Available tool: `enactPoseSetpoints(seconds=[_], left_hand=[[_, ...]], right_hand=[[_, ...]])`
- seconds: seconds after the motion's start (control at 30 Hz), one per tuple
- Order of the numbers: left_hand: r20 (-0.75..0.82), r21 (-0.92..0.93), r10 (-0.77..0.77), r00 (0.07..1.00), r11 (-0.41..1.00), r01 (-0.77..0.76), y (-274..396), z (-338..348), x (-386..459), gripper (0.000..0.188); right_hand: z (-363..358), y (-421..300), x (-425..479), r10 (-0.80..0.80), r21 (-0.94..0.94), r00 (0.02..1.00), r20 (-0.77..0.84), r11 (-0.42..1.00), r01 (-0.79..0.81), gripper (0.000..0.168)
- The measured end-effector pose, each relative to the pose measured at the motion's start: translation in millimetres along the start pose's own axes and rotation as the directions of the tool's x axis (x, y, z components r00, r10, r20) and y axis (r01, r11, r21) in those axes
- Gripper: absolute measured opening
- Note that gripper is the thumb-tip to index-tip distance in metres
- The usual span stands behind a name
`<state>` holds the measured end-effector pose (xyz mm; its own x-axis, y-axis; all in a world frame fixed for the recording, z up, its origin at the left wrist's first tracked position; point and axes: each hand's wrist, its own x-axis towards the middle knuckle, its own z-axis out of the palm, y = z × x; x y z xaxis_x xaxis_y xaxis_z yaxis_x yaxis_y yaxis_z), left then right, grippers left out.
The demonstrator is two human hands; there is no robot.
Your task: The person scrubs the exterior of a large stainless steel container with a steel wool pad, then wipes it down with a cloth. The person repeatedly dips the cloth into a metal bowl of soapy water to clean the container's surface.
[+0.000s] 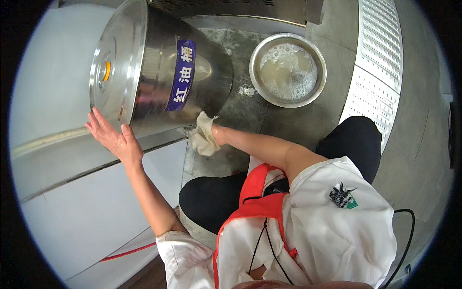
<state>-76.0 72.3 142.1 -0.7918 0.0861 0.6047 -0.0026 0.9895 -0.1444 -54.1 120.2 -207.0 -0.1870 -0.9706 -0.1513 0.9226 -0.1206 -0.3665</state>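
Note:
A large stainless steel barrel (155,90) with a clear lid (119,68) stands at the upper left; a purple label with writing is on its side. My left hand (117,141) is spread at the lid's near edge, fingers apart, holding nothing; whether the fingertips touch the rim I cannot tell. A wet off-white cloth (204,135) is in my right hand (217,134), low beside the barrel's side; the cloth hides most of the fingers. To the right of the barrel, a round metal basin (253,77) on the floor holds cloudy, foamy water.
Grey floor tiles (288,121) lie below, with a perforated metal drain cover (371,83) along the right. A metal unit (234,9) stands beyond the barrel and basin. Pale wall panels (90,202) and a light-coloured pipe (50,142) run along the left. My bent knees are close beneath my arms.

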Motion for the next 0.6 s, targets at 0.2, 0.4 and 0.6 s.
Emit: enactPoseSetpoints(seconds=[0.2, 0.4, 0.6], left_hand=[[-0.202, -0.050, 0.007, 0.979, 0.999, -0.018, 2.6, -15.2, -17.4, 0.071], [-0.182, -0.138, 0.122, 0.976, 0.979, -0.148, 26.2, -40.9, -53.2, 0.054], [-0.063, -0.539, -0.042, 0.997, 0.843, 0.001, 11.0, -21.7, -109.0, 0.034]], right_hand=[[-1.6, 10.4, -52.0, 0.110, 0.117, 0.944, 0.312, 0.981, -0.153, 0.034], [-2.1, -44.9, -84.5, 0.150, 0.266, 0.939, 0.309, 0.935, -0.236, 0.039], [39.2, -94.4, -116.1, 0.076, 0.356, 0.965, 0.250, 0.920, -0.165, 0.060]])
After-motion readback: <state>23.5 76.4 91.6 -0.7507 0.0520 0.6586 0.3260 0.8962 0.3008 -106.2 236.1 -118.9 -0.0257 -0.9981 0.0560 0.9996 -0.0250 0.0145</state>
